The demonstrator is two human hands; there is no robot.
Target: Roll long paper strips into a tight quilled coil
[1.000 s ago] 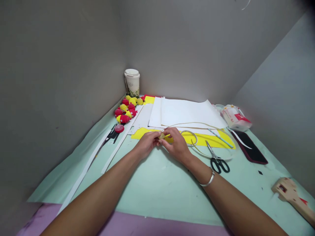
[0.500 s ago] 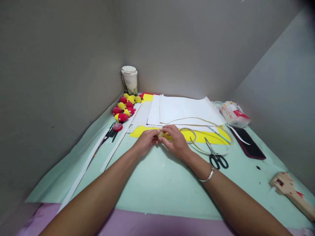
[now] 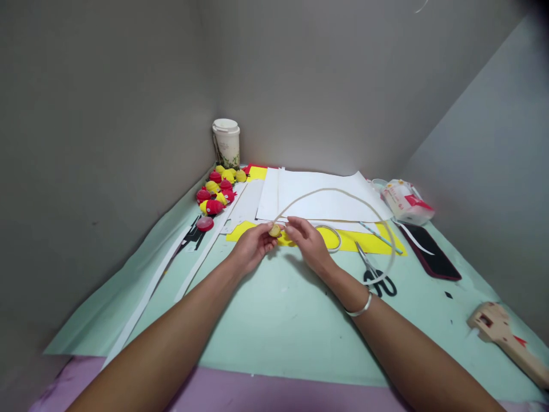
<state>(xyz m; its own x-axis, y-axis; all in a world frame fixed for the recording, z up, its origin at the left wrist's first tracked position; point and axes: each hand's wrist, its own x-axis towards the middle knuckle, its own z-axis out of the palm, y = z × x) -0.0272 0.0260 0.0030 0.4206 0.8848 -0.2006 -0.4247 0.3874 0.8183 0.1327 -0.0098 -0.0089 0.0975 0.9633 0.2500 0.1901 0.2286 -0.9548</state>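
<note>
Between the thumb and fingers of my left hand (image 3: 254, 247) is a small yellow coil (image 3: 275, 230). A long pale strip (image 3: 337, 190) runs out from the coil, arches over the white sheets and curves down past my right forearm. Just right of the coil is my right hand (image 3: 307, 240), its fingers bent and a little apart, with nothing visible between them. Behind my hands lie yellow paper (image 3: 347, 240) and a pale ring (image 3: 337, 232). Scissors (image 3: 372, 272) rest to the right of my right hand, partly crossed by the strip.
Red and yellow coiled pieces (image 3: 214, 194) sit at the back left, before a lidded cup (image 3: 226, 143). White sheets (image 3: 317, 197) lie at the back. On the right are a tissue pack (image 3: 407, 201), a phone (image 3: 433, 254) and a beige glue gun (image 3: 501, 332). Long white strips (image 3: 146, 300) lie left.
My right hand has come away from the coil, which stays in my left hand and has shifted slightly left. The strip now arches higher and swings down over the scissors.
</note>
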